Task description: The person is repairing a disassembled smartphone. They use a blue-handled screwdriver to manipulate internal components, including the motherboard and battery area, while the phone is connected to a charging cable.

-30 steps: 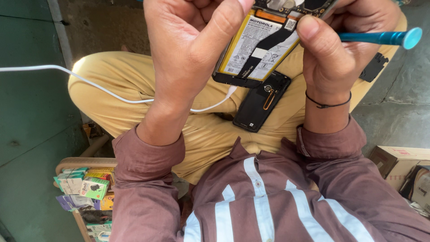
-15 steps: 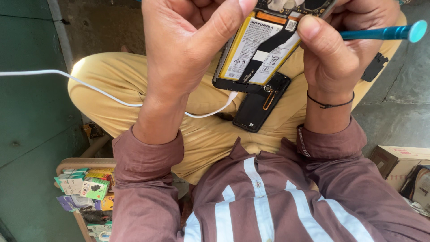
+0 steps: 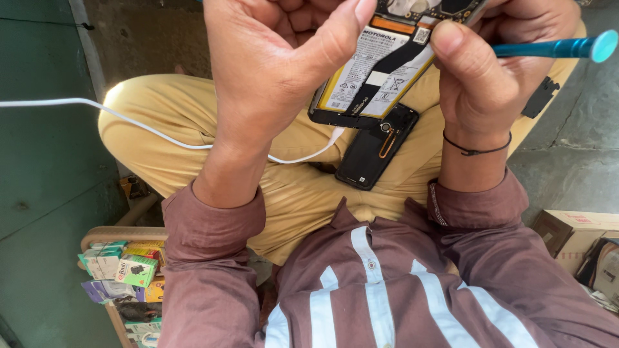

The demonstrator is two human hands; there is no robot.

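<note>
Opened phone (image 3: pixel 380 71) tilted, long axis toward upper right; fingers (image 3: pixel 451 48) pinching teal tool (image 3: pixel 548 48).

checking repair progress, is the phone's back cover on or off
Off: the phone in both hands shows its bare battery, and the black back cover lies on the lap.

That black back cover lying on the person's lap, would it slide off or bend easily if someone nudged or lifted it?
The black back cover looks thin and flat, so it is probably light and would flex a little when lifted. Its glossy surface rests on the sloping cloth of the tan trousers, so a nudge might well slide it. It lies partly under the opened phone, apart from both hands.
</note>
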